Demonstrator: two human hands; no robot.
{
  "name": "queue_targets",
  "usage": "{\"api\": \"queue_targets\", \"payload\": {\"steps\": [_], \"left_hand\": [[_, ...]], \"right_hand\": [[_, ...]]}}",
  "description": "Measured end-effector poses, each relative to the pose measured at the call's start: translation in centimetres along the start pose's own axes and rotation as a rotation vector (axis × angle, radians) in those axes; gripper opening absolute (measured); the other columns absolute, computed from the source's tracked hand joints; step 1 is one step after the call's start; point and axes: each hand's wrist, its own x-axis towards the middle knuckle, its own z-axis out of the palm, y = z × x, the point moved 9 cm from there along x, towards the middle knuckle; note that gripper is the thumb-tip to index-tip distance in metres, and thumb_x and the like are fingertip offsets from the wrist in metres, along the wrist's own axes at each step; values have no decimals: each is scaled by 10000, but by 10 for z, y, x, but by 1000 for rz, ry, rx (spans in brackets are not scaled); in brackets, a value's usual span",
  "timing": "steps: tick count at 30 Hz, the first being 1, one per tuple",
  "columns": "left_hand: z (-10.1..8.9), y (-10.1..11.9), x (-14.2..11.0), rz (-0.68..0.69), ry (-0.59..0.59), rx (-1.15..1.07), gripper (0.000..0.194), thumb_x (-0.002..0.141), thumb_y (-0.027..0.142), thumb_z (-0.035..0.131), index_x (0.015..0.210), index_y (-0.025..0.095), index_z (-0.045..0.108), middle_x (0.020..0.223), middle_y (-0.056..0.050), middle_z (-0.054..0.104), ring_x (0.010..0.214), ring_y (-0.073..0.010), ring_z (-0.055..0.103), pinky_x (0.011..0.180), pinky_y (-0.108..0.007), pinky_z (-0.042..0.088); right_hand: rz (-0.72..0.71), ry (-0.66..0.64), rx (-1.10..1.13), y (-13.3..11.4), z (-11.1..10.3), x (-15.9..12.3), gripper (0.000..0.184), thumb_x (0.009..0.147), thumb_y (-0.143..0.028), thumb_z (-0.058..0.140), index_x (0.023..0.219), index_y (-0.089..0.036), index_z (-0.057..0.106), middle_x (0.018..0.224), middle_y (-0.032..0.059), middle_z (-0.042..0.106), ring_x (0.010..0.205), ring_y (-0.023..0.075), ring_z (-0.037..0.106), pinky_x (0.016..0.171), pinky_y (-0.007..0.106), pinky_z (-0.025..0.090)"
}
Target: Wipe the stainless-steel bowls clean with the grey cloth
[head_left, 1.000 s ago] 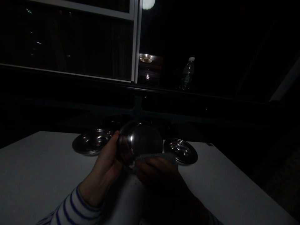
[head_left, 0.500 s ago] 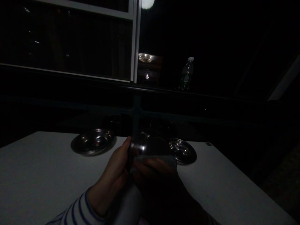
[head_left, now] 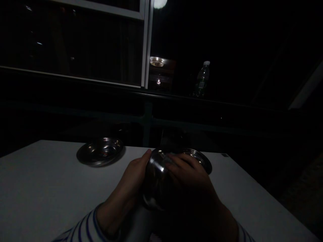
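A shiny metal bowl (head_left: 155, 178) is held up over the white table (head_left: 63, 191), its rounded outside turned toward me. My left hand (head_left: 131, 181) grips it by its left side, thumb along the edge. Against the upper right of the bowl, my right hand (head_left: 191, 174) presses a grey cloth (head_left: 168, 159), which is mostly covered by the fingers. Deep shadow hides the lower part of the right hand and the bowl's underside.
On the table stand a metal dish (head_left: 99, 153) at the back left and another metal dish (head_left: 202, 158) at the back right, partly behind my right hand. Beyond, a plastic bottle (head_left: 202, 79) stands on the ledge by the window frame (head_left: 146, 43). The room is dark.
The bowl has moved right and lower, tilting along with my left hand. My right hand, with the cloth, has slid from the bowl's lower front up to its upper right side.
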Motion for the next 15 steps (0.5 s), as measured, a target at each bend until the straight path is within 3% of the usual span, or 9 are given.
{"api": "queue_targets", "payload": {"steps": [4, 7, 12, 15], "left_hand": [[1, 2, -3, 2, -11, -7, 313, 736, 427, 591, 659, 130, 649, 572, -49, 662, 513, -151, 591, 509, -237, 425], [-2, 1, -2, -18, 3, -35, 288, 748, 401, 588, 667, 131, 651, 571, -50, 670, 488, -150, 590, 506, -245, 438], [-12, 4, 1, -44, 76, -101, 242, 767, 336, 581, 630, 143, 630, 537, -35, 657, 455, -135, 577, 466, -230, 435], [-18, 9, 1, -22, 118, -121, 207, 755, 324, 600, 646, 151, 634, 532, -28, 655, 439, -128, 568, 444, -222, 425]], "right_hand": [[-33, 31, 30, 6, -9, 2, 266, 915, -168, 347, 1007, -155, 596, 1073, 77, 644, 1003, 175, 551, 833, 327, 474], [4, 4, 33, 3, -2, 2, 252, 920, -257, 385, 1021, -181, 602, 1070, 54, 648, 986, 190, 562, 815, 350, 484], [-139, 40, 95, -33, 9, -3, 200, 928, -257, 402, 949, -222, 598, 982, -18, 674, 939, 139, 574, 735, 273, 484], [-141, 31, 141, -45, 14, -5, 242, 949, -231, 345, 938, -225, 587, 950, -35, 675, 882, 112, 583, 738, 274, 472]]}}
